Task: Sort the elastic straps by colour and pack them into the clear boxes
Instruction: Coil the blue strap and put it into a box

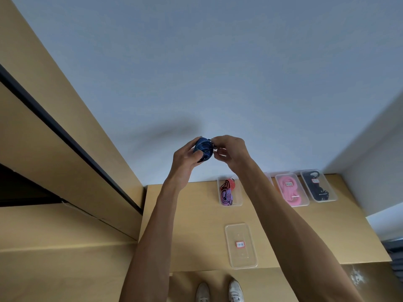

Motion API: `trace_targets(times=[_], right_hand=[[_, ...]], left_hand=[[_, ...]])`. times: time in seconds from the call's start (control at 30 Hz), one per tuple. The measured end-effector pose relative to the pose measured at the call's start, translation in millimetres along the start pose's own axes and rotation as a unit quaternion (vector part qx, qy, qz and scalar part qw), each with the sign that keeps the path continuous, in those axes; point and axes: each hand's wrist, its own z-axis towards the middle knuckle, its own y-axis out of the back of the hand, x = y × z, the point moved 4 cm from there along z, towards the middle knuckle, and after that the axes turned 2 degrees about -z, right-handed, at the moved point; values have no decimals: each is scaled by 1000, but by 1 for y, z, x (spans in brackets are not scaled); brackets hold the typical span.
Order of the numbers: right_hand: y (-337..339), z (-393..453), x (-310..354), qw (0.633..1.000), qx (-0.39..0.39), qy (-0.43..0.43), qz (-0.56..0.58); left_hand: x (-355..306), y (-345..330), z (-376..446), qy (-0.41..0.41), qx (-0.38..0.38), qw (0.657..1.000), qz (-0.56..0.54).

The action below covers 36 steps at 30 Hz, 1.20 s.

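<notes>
- Holding a rolled blue strap [204,148] raised above the table [192,225], left hand [185,156] curls around it.
- Right hand [229,150] pinches its edge (fingertips pressed together).
- Boxes [231,190] sit below.

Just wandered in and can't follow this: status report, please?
Left hand and right hand both gripping coiled blue-and-black elastic strap, held up. Empty labelled clear plastic box on wooden table. Nothing in the way.
</notes>
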Motion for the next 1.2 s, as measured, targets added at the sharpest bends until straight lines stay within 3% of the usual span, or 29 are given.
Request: trace_targets(times=[0.1, 0.2, 0.43, 0.53, 0.67, 0.8, 0.9, 1.0, 1.2], right_hand=[[-2, -1, -1, 997, 32, 33, -69], [-8, -1, -4, 998, 20, 36, -46], [-14, -1, -17, 993, 34, -102, 57], [-13, 1, -16, 999, 6, -44, 10], [-12, 1, -12, 997, 75, 25, -5], [-16, 0, -10, 990, 124, 61, 27], [-22, -6, -15, 988, 111, 105, -14], [-27, -13, -14, 983, 83, 158, -31], [-34, -17, -5, 973, 102, 185, -92]], left_hand=[[-2, 2, -3, 16, 3, 998, -68], [-1, 2, -5, 19, 20, 995, -98], [5, 1, -15, 24, 75, 989, -122], [0, 0, -15, 32, 62, 992, -104], [-9, 2, -9, 31, 22, 998, -55], [-9, 5, -5, 30, -33, 996, -81], [-5, 17, 1, 45, -99, 991, -74], [0, 19, 4, 77, -117, 986, -85], [18, 21, 2, 106, -152, 971, -150]])
